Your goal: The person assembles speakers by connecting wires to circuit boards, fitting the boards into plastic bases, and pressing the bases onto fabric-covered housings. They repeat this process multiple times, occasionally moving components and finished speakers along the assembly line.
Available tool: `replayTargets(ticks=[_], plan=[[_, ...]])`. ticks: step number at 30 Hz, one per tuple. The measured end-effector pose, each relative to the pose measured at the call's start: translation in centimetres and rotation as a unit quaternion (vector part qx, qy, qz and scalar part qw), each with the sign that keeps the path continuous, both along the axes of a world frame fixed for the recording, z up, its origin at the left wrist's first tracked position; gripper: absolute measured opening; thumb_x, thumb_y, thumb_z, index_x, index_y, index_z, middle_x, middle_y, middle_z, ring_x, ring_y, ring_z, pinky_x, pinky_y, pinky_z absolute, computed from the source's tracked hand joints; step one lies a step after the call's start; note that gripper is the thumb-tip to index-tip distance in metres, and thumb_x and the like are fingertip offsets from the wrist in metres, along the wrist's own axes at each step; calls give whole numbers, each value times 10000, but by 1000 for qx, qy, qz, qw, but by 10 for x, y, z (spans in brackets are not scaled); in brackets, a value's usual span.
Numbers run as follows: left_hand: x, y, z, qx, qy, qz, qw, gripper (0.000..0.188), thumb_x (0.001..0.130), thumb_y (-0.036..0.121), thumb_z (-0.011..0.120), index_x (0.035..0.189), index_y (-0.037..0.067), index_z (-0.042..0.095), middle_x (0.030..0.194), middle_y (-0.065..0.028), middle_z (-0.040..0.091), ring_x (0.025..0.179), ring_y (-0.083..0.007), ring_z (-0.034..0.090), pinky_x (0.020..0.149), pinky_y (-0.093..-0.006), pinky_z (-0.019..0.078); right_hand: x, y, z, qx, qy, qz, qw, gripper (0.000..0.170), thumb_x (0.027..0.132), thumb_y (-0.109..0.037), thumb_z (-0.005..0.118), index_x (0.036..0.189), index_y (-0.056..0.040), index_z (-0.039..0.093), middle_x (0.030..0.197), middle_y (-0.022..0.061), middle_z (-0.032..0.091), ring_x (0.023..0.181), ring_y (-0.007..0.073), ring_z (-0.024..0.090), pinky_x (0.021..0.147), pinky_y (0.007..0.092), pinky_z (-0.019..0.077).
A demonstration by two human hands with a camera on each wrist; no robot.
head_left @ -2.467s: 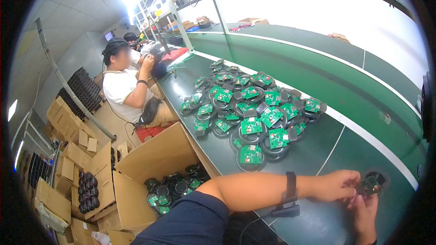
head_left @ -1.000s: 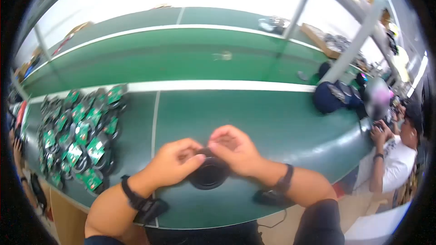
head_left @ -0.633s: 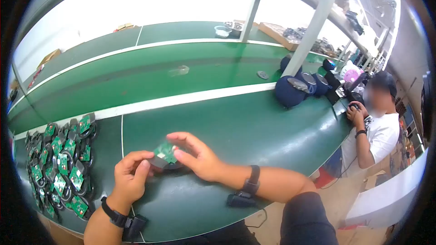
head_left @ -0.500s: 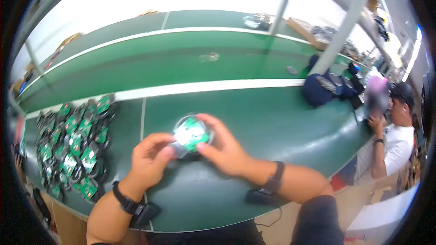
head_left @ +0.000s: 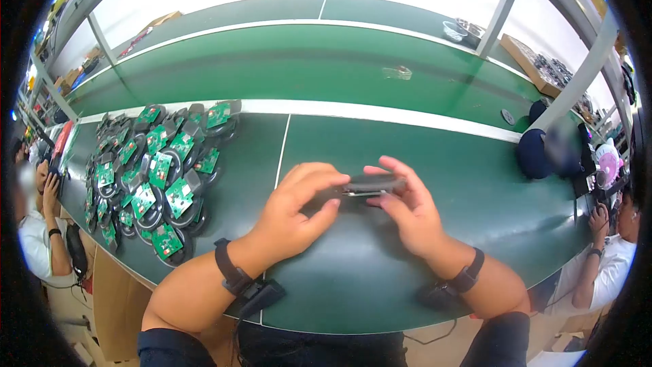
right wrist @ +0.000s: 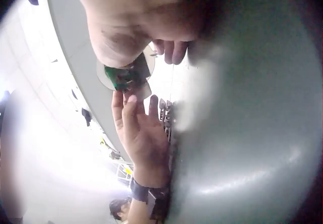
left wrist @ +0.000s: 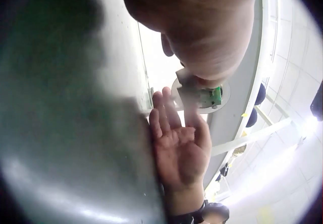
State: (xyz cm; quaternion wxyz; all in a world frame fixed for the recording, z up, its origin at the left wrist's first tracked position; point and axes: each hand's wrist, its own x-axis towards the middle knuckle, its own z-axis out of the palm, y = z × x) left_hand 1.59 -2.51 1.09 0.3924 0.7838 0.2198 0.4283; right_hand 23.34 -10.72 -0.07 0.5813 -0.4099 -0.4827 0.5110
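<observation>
Between my two hands is a round black disc-shaped part with a green circuit board (head_left: 371, 186), held above the green table and seen nearly edge-on in the head view. My left hand (head_left: 293, 212) pinches its left end between thumb and index finger. At the right end, my right hand (head_left: 415, 212) grips it with the thumb below and fingers behind. The left wrist view shows the green board (left wrist: 212, 97) against a pale round rim. In the right wrist view the same board (right wrist: 120, 78) lies under the palm, partly hidden.
Left of my hands lies a heap of similar black discs with green boards (head_left: 159, 170). Dark blue round objects (head_left: 533, 153) stand at the far right. A white ledge (head_left: 380, 117) borders the green strip behind the table. People sit at both sides.
The head view has swung from the left side to straight over the table. The disc, earlier showing its green board face-on, is now tilted edge-on; both hands still hold it.
</observation>
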Motion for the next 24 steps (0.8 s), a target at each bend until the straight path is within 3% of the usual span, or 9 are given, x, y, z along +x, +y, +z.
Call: replayTargets(ticks=[1,2,4,6,13,16,20,23,24], plan=[[-1,1,1,89,24,12,996,354,824,-20,679,1167,67,669,1156,-110,632,1046,-249,621,919,-351,494,4,0,3,-29,29,40,998,664,986,-13,546,1571,-121,251,1487,151,457,1312,233,508,1048,375,459],[-2,2,4,179,47,23,982,387,790,-26,690,1164,76,674,1139,-118,631,1036,-283,625,911,-365,499,4,-2,3,-29,31,43,998,664,986,-13,546,1571,-121,251,1487,151,457,1312,233,508,1048,375,459],[-3,4,8,234,65,23,970,424,749,-43,691,1153,88,676,1118,-115,628,1034,-320,621,907,-392,507,5,-3,4,-28,221,125,967,768,995,-27,536,1613,-142,94,1508,167,440,1323,249,499,1053,381,459],[-3,3,8,268,93,-26,959,417,745,-53,687,1140,80,675,1131,-113,625,1042,-322,619,908,-406,508,6,-3,6,-59,182,108,975,795,996,-26,535,1615,-143,50,1523,173,419,1339,255,483,1068,391,449],[-2,2,4,183,145,-1,972,474,804,167,756,1228,9,613,1187,-178,582,1095,-349,582,940,-414,499,-6,-6,13,-63,74,66,993,856,970,23,563,1616,-111,18,1573,165,334,1406,251,397,1149,403,351],[1,-3,6,154,164,10,974,539,810,167,767,1280,-13,574,1201,-187,572,1080,-355,582,928,-406,504,-1,-1,0,6,37,124,992,884,943,68,579,1618,-102,35,1578,148,328,1418,242,379,1162,389,319],[0,-1,-1,194,152,21,969,556,806,140,764,1299,-18,562,1210,-194,562,1087,-354,579,920,-399,506,-7,-4,4,-2,46,132,990,887,932,95,577,1618,-92,46,1574,139,329,1421,239,374,1164,386,315],[2,-3,0,160,136,24,977,510,823,127,755,1276,-18,569,1136,-175,574,1008,-308,607,874,-382,528,-8,-6,6,-5,-2,144,990,891,938,90,572,1620,-102,32,1560,141,344,1410,231,386,1158,375,326],[2,-6,3,92,139,14,986,463,845,131,744,1251,-8,573,1074,-155,580,942,-279,616,830,-373,534,-7,-6,5,-10,-16,146,989,903,936,89,581,1621,-112,28,1557,143,345,1397,229,401,1144,370,347]])
